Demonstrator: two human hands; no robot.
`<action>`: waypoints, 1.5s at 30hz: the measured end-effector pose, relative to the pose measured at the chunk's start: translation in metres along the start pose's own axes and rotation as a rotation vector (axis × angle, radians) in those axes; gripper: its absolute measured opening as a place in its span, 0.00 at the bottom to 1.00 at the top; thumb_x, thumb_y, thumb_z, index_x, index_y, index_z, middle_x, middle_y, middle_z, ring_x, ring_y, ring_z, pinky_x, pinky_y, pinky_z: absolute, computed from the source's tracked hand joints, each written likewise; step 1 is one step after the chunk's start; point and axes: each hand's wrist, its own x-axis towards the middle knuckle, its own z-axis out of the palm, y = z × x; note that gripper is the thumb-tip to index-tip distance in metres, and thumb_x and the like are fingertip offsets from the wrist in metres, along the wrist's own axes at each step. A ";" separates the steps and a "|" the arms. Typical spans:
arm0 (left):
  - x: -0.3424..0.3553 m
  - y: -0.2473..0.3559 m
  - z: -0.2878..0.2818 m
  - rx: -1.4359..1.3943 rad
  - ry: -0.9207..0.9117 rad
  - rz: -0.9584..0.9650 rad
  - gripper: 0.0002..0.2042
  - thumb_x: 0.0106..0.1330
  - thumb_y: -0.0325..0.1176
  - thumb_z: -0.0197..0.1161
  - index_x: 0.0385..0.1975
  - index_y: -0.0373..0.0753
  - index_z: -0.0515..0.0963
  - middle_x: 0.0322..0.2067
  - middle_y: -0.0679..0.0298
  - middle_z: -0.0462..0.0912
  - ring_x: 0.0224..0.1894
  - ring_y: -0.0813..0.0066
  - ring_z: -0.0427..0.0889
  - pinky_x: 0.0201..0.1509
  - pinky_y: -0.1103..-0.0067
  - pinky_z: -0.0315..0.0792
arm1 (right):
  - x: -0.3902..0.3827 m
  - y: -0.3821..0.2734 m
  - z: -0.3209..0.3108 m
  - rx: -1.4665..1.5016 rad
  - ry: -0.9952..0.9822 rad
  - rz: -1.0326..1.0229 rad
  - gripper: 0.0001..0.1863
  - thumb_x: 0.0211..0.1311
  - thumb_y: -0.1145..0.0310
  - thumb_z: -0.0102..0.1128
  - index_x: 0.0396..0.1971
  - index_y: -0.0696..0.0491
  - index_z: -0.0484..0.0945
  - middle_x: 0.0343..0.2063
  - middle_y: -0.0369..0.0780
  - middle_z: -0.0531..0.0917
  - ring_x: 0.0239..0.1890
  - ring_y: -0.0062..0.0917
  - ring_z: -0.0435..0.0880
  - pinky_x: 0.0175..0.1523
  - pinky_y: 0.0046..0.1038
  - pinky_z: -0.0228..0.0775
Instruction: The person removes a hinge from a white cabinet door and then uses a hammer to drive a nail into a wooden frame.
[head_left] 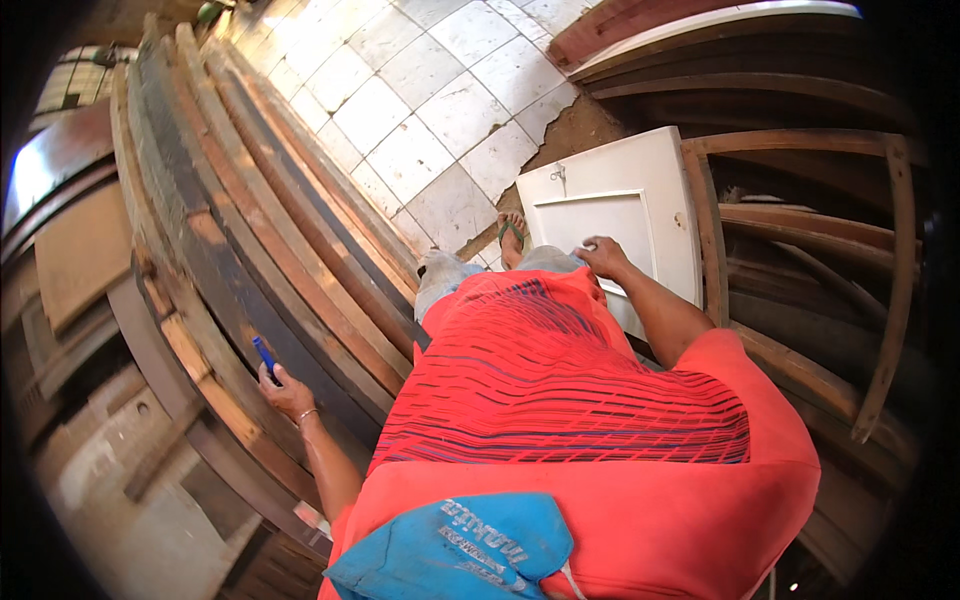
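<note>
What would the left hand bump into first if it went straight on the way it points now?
Probably the long dark plank: the left hand points up along it, with the blue object it holds leading. How high the hand is above the wood is unclear.

Bright light on the pale tiled floor (412, 150) at eleven o'clock — ragged edge against a brown patch (583, 126) at one — wooden frame (904, 230) at three, tan panel (85, 250) at nine!
</note>
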 end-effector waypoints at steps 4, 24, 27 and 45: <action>0.055 0.136 0.052 -0.331 -0.301 0.291 0.16 0.72 0.35 0.57 0.54 0.34 0.76 0.46 0.51 0.82 0.48 0.57 0.80 0.55 0.68 0.71 | 0.028 -0.105 -0.027 0.274 0.102 -0.173 0.32 0.59 0.47 0.63 0.51 0.62 0.80 0.44 0.53 0.85 0.45 0.37 0.86 0.53 0.33 0.76; 0.149 0.542 0.287 -0.459 -1.619 1.890 0.18 0.56 0.34 0.72 0.46 0.38 0.78 0.42 0.54 0.83 0.47 0.53 0.82 0.49 0.67 0.76 | 0.060 -0.312 -0.043 0.945 0.267 0.026 0.28 0.61 0.50 0.63 0.55 0.53 0.78 0.42 0.52 0.84 0.47 0.43 0.83 0.56 0.34 0.71; 0.137 0.543 0.339 -0.404 -1.610 1.899 0.27 0.54 0.41 0.74 0.53 0.37 0.76 0.52 0.52 0.79 0.56 0.52 0.77 0.59 0.65 0.72 | 0.069 -0.303 -0.005 0.957 0.560 0.187 0.24 0.64 0.52 0.63 0.51 0.55 0.81 0.21 0.39 0.80 0.21 0.24 0.76 0.32 0.29 0.70; -0.100 0.519 0.516 0.133 -1.506 1.293 0.52 0.44 0.59 0.77 0.65 0.29 0.64 0.58 0.43 0.75 0.62 0.50 0.74 0.64 0.66 0.70 | 0.100 -0.109 0.129 1.244 0.661 0.813 0.24 0.55 0.52 0.66 0.44 0.56 0.83 0.31 0.48 0.87 0.35 0.36 0.87 0.43 0.34 0.77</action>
